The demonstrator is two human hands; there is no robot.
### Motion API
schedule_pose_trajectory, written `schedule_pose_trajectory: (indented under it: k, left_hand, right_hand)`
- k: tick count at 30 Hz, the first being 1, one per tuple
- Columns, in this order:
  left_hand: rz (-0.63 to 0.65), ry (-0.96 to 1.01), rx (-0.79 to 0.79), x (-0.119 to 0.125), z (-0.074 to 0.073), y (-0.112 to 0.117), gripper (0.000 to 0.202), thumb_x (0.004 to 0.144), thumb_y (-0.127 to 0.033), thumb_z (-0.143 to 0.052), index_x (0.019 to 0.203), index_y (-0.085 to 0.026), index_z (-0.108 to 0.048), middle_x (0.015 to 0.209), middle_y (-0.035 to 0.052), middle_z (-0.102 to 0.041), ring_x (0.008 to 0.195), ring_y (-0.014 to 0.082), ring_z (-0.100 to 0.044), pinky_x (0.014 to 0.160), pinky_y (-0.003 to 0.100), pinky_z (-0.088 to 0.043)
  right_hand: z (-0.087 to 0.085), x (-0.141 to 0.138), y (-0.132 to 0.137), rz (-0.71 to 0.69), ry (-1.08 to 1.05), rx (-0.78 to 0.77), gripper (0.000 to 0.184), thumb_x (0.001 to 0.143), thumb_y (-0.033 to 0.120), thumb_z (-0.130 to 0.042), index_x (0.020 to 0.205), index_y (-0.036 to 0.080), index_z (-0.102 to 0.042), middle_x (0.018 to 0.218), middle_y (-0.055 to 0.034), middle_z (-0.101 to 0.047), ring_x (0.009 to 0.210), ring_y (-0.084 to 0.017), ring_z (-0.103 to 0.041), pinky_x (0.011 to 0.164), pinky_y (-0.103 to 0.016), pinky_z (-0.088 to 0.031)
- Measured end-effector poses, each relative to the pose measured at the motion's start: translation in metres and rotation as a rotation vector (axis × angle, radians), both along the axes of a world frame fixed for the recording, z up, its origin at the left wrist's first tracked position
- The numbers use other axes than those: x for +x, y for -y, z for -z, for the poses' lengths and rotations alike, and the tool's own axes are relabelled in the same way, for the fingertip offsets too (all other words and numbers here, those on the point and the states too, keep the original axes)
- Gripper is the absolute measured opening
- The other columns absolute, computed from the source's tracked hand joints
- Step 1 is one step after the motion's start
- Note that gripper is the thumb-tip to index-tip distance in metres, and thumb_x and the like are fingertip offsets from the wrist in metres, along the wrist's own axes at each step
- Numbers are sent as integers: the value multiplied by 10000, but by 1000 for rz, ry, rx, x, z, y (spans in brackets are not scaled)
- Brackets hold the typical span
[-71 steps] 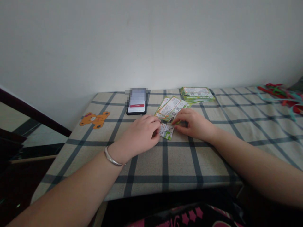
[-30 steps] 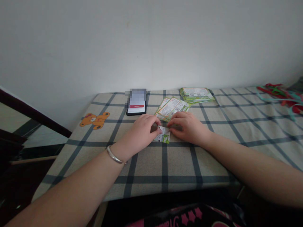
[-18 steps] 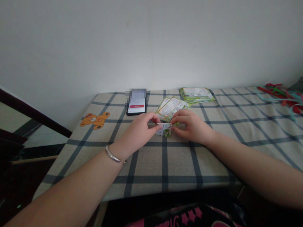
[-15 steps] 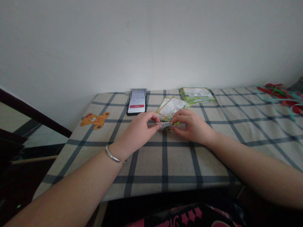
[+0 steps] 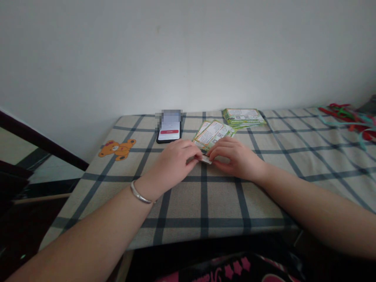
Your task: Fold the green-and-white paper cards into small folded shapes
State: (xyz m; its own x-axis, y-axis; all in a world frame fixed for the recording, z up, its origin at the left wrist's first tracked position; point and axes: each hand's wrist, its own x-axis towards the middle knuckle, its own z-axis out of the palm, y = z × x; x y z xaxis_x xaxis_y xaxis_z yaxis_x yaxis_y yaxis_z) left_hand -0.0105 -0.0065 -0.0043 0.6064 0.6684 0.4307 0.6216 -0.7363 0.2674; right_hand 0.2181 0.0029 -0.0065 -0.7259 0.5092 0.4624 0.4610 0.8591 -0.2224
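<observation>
Between my hands is a small folded piece of printed paper [image 5: 206,159], mostly covered by the fingers. My left hand [image 5: 179,160] pinches its left end between thumb and fingertips. On the opposite end, the thumb and fingers of my right hand [image 5: 235,158] are closed too. Just beyond the fingers lie a few overlapping green and white printed cards [image 5: 212,135], their near edges partly hidden by my hands. A silver bangle [image 5: 140,192] circles my left wrist.
A phone [image 5: 169,129] with a lit screen lies beyond my left hand. Further back is a stack of green cards [image 5: 244,116]. A bear cutout [image 5: 117,149] rests on the checked tablecloth [image 5: 188,203] at left; red and teal ribbons [image 5: 349,117] are heaped at far right.
The folded paper has tilted and dropped slightly toward the table, its right end lower. My left fingers have curled further over it, and my right hand has shifted slightly left.
</observation>
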Motion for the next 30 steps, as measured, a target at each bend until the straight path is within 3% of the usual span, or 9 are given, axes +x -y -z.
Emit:
schedule_pose_trajectory:
  k: [5, 12, 22, 27, 30]
  left_hand:
    - [5, -3, -109, 1, 0, 2, 130, 843, -72, -572, 843, -183, -640, 907, 20, -624, 859, 162, -588, 774, 297, -468]
    - [8, -21, -114, 1, 1, 0, 114, 831, -85, -577, 780, -179, -616, 868, 20, -620, 838, 164, -587, 750, 296, -455]
    - [-97, -151, 12, -1, 0, -1, 48, 814, -191, -651, 826, -230, -676, 888, 2, -686, 914, 222, -601, 852, 399, -384]
    - [-125, -154, -27, 1, -3, 2, 75, 808, -171, -643, 848, -218, -687, 893, 19, -680, 880, 213, -617, 788, 362, -423]
    - [-127, -113, -66, 2, -4, 3, 119, 812, -126, -603, 855, -198, -688, 890, 30, -677, 831, 185, -626, 739, 318, -450]
  right_hand:
    - [0, 1, 0, 6, 27, 1, 152, 840, 220, -605, 973, 191, -675, 967, -64, -699, 990, -206, -604, 872, -352, -480]
    - [3, 6, -10, -53, 77, -9, 194, 844, 206, -620, 1024, 200, -695, 992, -57, -718, 1004, -198, -623, 886, -364, -493]
    - [-1, 7, -6, -143, 113, 122, 211, 903, 209, -559, 1037, 214, -722, 1060, -46, -737, 1051, -202, -633, 898, -379, -511]
    - [-1, 6, -2, -139, 147, 132, 202, 905, 225, -562, 1035, 208, -716, 1083, -46, -729, 1057, -204, -632, 918, -381, -499]
    - [-1, 5, 2, -66, 138, 118, 179, 905, 251, -566, 969, 196, -724, 997, -58, -741, 994, -198, -650, 864, -352, -510]
